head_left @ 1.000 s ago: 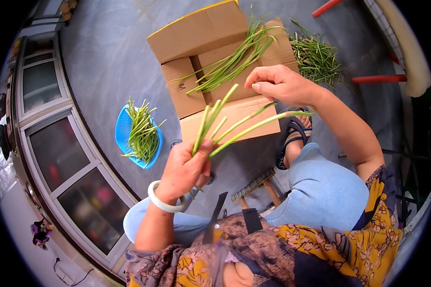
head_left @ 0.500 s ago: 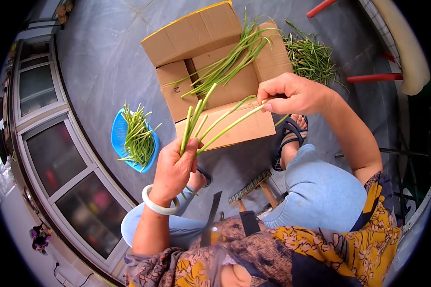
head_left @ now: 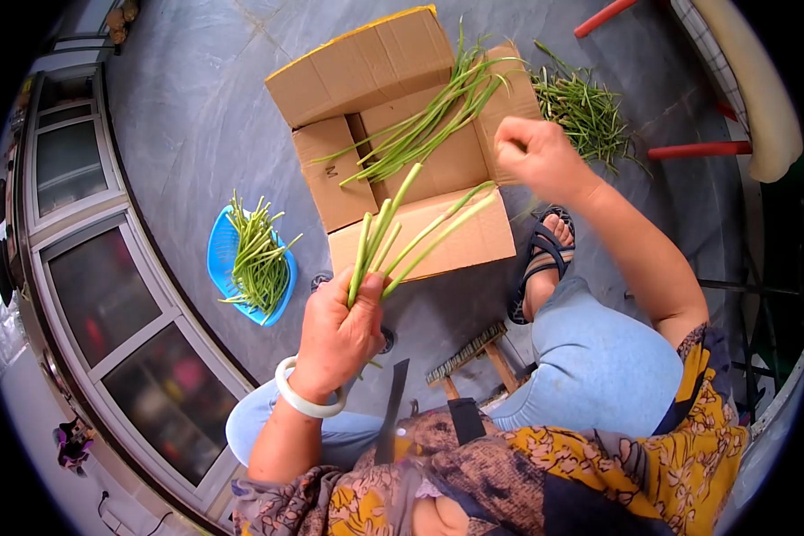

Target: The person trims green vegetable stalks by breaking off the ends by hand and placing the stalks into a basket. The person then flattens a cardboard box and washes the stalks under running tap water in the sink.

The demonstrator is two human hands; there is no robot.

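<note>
My left hand (head_left: 338, 323), with a pale bangle at its wrist, is closed around several green stalks (head_left: 390, 234) that fan out over the near flap of a cardboard box (head_left: 438, 234). My right hand (head_left: 538, 161) is curled and slightly blurred above the box's right flap; what its fingers hold, if anything, is too small to make out. Long green stems (head_left: 438, 125) lie across the open box. A blue basket (head_left: 221, 259) of cut stalks (head_left: 261, 259) sits to the left of my left hand.
A pile of green stems (head_left: 585, 112) lies on the floor right of the box. Red stool legs (head_left: 699, 150) stand farther right. A small wooden stool (head_left: 466, 357) is between my legs, and a glass-panelled cabinet (head_left: 107, 304) lines the left side.
My right hand has come off the stalk tip and moved up, away from the bunch. My left hand has shifted slightly right with the stalks.
</note>
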